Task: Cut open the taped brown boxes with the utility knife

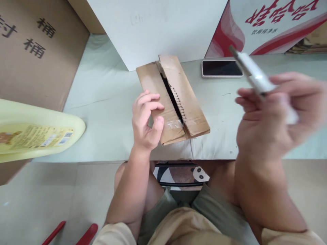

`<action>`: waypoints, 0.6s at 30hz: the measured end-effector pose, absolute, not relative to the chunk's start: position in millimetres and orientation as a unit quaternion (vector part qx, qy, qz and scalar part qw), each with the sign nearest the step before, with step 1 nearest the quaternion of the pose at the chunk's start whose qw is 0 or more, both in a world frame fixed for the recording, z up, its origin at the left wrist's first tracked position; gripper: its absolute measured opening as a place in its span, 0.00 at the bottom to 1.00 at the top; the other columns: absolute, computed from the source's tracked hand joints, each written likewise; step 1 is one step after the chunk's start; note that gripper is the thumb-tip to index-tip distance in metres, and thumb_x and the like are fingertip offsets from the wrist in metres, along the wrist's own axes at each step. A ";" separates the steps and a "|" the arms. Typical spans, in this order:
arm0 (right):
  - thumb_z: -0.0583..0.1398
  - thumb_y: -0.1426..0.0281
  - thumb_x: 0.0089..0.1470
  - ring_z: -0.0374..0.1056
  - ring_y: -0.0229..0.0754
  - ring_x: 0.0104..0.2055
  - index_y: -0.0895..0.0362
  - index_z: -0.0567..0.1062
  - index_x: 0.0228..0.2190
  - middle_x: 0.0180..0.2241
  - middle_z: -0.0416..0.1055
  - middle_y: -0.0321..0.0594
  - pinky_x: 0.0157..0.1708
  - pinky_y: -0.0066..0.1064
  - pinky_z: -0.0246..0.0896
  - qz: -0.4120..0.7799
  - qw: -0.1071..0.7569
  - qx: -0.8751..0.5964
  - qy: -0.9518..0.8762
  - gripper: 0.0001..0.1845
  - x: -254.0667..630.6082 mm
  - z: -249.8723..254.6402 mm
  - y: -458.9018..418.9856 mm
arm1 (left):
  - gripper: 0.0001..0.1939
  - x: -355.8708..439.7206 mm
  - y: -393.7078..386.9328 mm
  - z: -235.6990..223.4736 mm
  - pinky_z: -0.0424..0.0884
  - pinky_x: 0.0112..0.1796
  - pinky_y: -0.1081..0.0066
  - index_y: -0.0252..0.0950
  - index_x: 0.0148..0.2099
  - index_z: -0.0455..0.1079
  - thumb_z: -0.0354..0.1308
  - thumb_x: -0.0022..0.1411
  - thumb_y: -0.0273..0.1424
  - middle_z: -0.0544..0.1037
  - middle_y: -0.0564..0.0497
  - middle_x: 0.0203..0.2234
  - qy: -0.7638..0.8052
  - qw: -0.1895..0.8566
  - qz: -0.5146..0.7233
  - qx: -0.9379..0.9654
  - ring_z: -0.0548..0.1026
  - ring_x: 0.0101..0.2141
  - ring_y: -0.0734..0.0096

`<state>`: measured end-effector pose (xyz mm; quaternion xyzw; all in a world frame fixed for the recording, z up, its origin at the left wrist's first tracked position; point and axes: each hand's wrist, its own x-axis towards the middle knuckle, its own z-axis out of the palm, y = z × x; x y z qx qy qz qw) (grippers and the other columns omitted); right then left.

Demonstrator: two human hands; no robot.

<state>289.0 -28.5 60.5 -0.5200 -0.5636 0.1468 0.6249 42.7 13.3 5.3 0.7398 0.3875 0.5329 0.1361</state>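
Note:
A small brown cardboard box lies aslant on the cloth-covered table, a dark slit running between its two top flaps. One flap has a ragged, corrugated edge, and clear tape shows at the near end. My left hand holds the box at its left side, bent fingers on the top and thumb by the near left edge. Raised to the right, apart from the box, my right hand is closed around a white utility knife. Its narrow grey end points up and left; motion blurs the hand and the knife.
A phone lies behind the box to the right. Along the back stand a white carton and a red-and-white carton. A large brown carton and a pale yellow bottle are on the left.

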 end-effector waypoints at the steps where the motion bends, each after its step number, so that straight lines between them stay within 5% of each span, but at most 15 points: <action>1: 0.60 0.64 0.68 0.78 0.42 0.40 0.51 0.76 0.39 0.47 0.71 0.39 0.43 0.44 0.76 0.127 0.622 -0.528 -0.565 0.06 285.1 55.7 -25.2 | 0.15 42.2 13.5 5.1 0.62 0.69 0.44 0.43 0.45 0.73 0.52 0.73 0.46 0.78 0.47 0.50 0.394 0.139 0.531 0.737 0.76 0.54 0.54; 8: 0.58 0.73 0.57 0.77 0.49 0.48 0.52 0.82 0.33 0.48 0.79 0.45 0.53 0.49 0.74 0.182 0.446 -0.575 -0.661 0.11 285.0 4.4 -0.9 | 0.10 36.1 13.8 5.3 0.62 0.69 0.44 0.43 0.44 0.72 0.55 0.72 0.42 0.78 0.46 0.50 0.402 0.144 0.526 0.735 0.75 0.57 0.54; 18: 0.59 0.66 0.58 0.75 0.57 0.56 0.56 0.85 0.38 0.54 0.78 0.53 0.61 0.53 0.70 0.181 0.310 -0.633 -0.686 0.15 292.1 -32.7 16.8 | 0.07 27.8 15.9 4.3 0.62 0.69 0.49 0.42 0.41 0.73 0.54 0.69 0.35 0.79 0.48 0.49 0.430 0.161 0.539 0.706 0.76 0.57 0.57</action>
